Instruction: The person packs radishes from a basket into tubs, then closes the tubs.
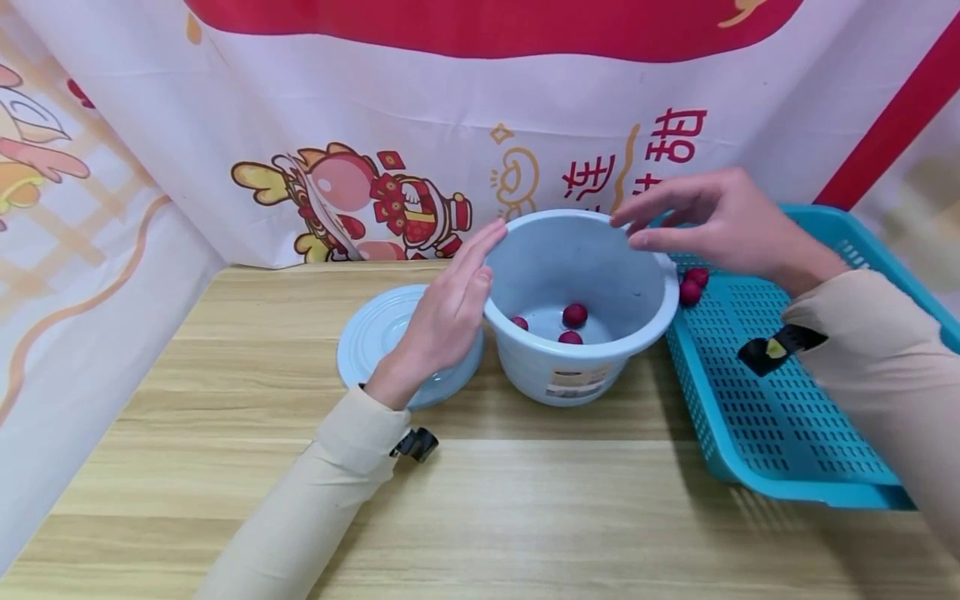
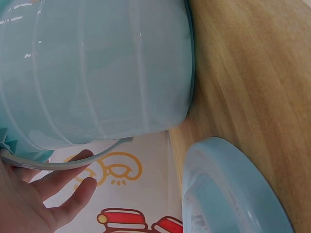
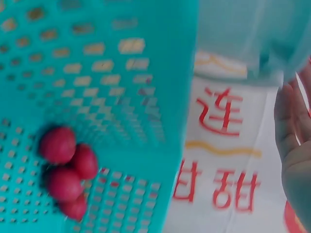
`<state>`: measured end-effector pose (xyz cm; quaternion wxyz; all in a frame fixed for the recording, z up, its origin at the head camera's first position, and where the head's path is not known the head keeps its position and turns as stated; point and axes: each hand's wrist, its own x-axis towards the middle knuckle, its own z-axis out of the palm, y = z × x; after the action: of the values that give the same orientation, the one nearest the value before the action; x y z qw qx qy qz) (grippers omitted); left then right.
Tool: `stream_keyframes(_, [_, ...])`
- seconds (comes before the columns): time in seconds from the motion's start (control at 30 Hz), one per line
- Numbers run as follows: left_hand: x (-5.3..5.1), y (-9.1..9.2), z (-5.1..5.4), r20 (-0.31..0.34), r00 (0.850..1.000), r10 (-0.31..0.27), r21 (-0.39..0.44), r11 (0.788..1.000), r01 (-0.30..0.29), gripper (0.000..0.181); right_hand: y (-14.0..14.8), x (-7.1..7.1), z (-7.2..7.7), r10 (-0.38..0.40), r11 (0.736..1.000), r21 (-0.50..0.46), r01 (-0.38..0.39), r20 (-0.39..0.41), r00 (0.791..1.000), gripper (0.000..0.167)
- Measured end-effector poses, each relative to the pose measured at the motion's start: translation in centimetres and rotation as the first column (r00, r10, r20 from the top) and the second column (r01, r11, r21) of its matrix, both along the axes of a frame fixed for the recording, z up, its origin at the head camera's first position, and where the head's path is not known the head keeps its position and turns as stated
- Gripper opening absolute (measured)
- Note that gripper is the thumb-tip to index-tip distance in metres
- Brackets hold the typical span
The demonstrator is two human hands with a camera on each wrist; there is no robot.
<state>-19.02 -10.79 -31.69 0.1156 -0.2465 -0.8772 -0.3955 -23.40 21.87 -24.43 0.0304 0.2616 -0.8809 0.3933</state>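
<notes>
A pale blue bucket (image 1: 525, 362) stands upright with its mouth uncovered, and three dark red round fruits (image 1: 574, 315) show on its bottom. My left hand (image 1: 448, 312) rests against the bucket's left rim, its fingers extended; in the left wrist view the thin bucket handle (image 2: 63, 165) crosses in front of those fingers. Over the right rim hovers my right hand (image 1: 720, 218), with loosely bent fingers and nothing visible in them. Several more red fruits (image 3: 65, 184) lie clustered in a corner of the turquoise basket (image 1: 750, 482), just right of the bucket.
The round blue lid (image 1: 363, 337) lies on the wooden table (image 1: 480, 508) left of the bucket, partly under my left forearm. The basket's raised side stands close to the bucket. Behind everything hangs a printed white cloth (image 1: 360, 100).
</notes>
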Motion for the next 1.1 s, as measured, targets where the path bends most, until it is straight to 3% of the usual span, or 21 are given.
stream_keyframes(0.23, [0.1, -0.1, 0.0, 0.003, 1.000, 0.008, -0.005, 1.000, -0.008, 0.057, 4.5, -1.2, -0.9, -0.131, 0.991, 0.007, 0.131, 0.084, 0.988, 0.048])
stream_keyframes(0.53, [0.0, -0.3, -0.1, -0.028, 1.000, 0.001, 0.001, 1.000, -0.001, 0.057, 9.0, -3.0, -2.6, -0.258, 0.965, 0.091, 0.246, 0.154, 0.954, 0.053])
stream_keyframes(0.9, [0.0, -0.1, 0.0, -0.019, 1.000, -0.011, 0.010, 1.000, 0.011, 0.057, 10.5, -4.1, -5.6, -0.288, 0.946, 0.230, 0.227, 0.276, 0.917, 0.068])
stream_keyframes(1.1, [0.0, 0.0, 0.0, -0.018, 1.000, -0.009, 0.007, 1.000, 0.010, 0.057, 10.4, -4.5, -7.0, -0.256, 0.945, 0.282, 0.164, 0.328, 0.910, 0.063])
